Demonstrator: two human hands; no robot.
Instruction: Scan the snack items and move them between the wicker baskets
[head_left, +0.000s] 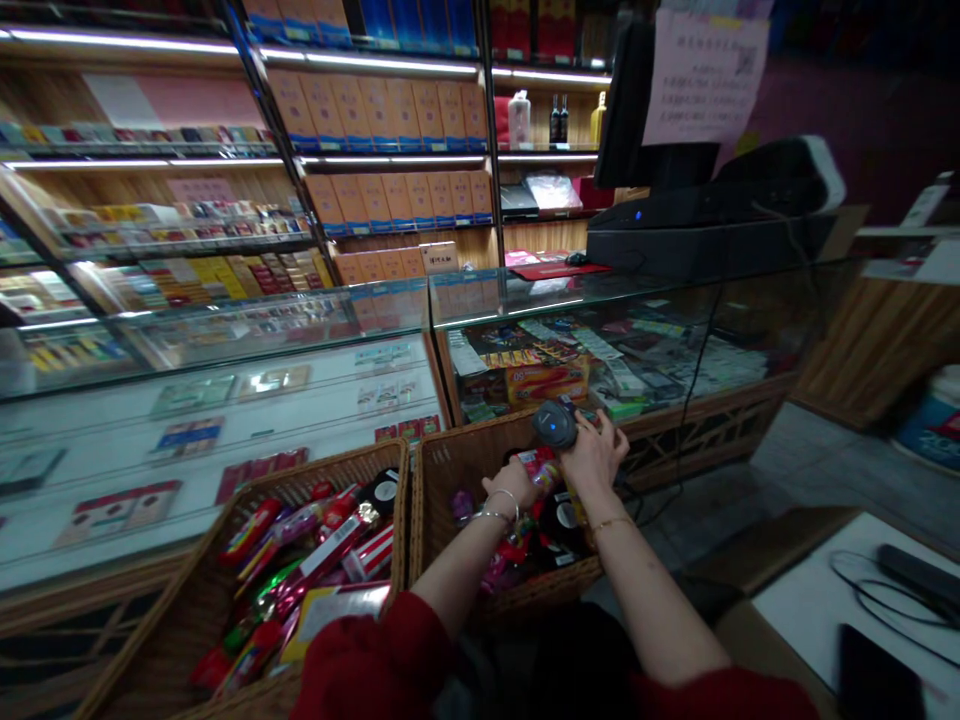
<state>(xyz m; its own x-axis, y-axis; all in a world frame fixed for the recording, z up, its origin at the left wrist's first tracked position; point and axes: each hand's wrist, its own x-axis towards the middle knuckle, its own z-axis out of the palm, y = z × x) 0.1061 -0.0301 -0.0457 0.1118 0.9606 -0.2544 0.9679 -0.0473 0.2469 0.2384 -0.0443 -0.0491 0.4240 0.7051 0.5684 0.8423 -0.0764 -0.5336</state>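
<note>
Head view: right hand [596, 457] wrapped around dark scanner-like device [553, 425], handle mostly hidden. Left hand [513, 487] closed on colourful packet [544, 474] over right basket [480, 436], near device; label unreadable. Basket contents blurred, partly behind forearms. Left basket [408, 500] and dark slab [876, 668] cropped at bottom edge.

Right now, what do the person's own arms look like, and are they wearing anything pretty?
Red sleeves end around the elbows, so both forearms are bare. A thin, silvery bangle circles the left wrist, and a slim gold-coloured bracelet goes round the right. No gloves show on the left grip or right grip.
</note>
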